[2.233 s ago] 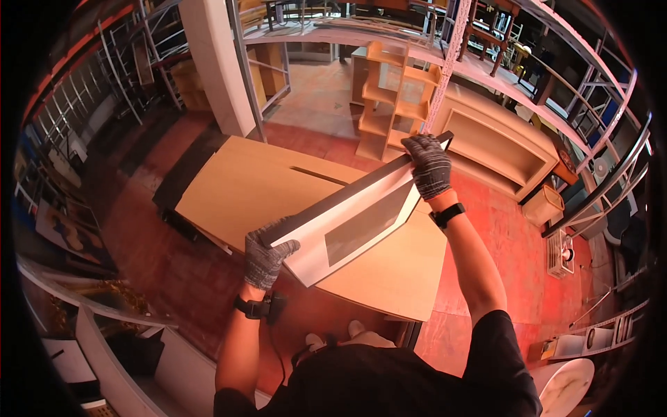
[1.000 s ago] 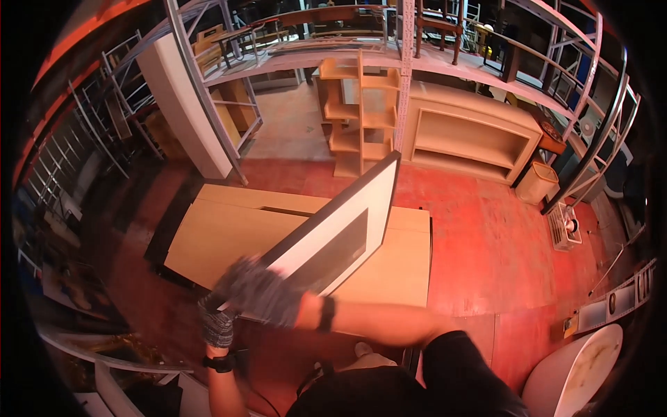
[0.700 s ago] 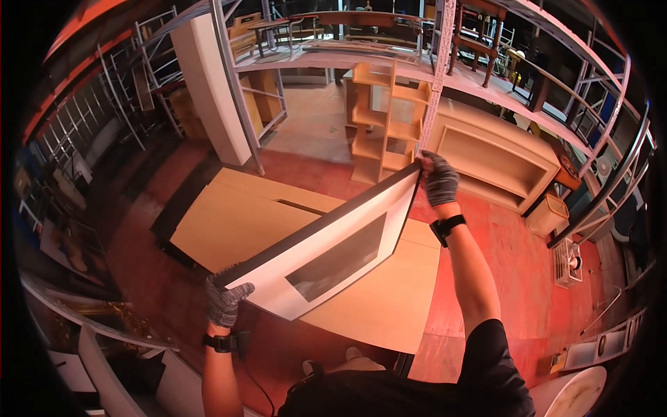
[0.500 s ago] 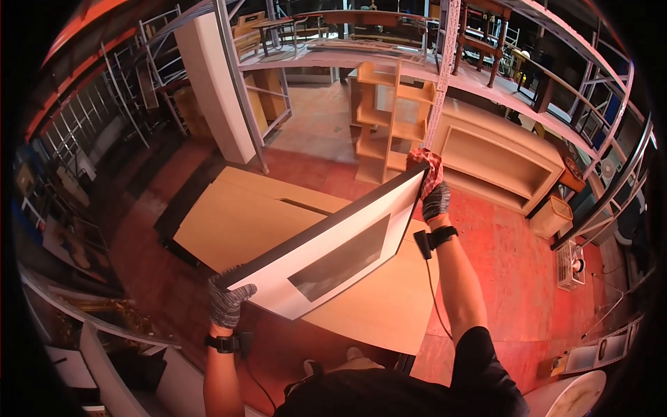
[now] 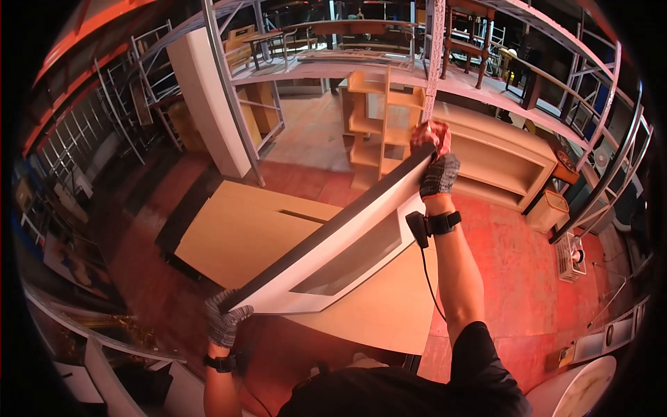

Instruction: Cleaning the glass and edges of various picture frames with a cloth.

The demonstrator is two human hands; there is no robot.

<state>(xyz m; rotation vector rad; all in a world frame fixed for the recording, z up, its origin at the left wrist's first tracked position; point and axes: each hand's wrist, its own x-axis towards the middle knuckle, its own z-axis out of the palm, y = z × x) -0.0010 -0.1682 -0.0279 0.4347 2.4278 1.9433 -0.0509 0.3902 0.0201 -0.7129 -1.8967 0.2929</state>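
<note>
A framed picture (image 5: 319, 278) with a thin dark frame, a wide white mat and a grey image hangs tilted above a light wood tabletop (image 5: 243, 226). My left hand (image 5: 228, 321), in a grey knit glove, is closed round the frame's near left corner. At its far right corner, my gloved right hand (image 5: 439, 174) is closed on a red checked cloth (image 5: 432, 137). The cloth bunches over the frame's dark edge there. My right fingertips are partly hidden by the cloth.
A wooden shelf unit (image 5: 384, 125) and a low open cabinet (image 5: 497, 156) stand beyond the table. A white post (image 5: 208, 104) leans at the left. At the right are a waste bin (image 5: 547, 210) and a white basket (image 5: 571, 258). Boards (image 5: 111, 382) stand at the lower left.
The picture has tipped so more of its dark upper edge shows. My right hand and the cloth have moved up slightly along the far corner; my left hand has dropped a little.
</note>
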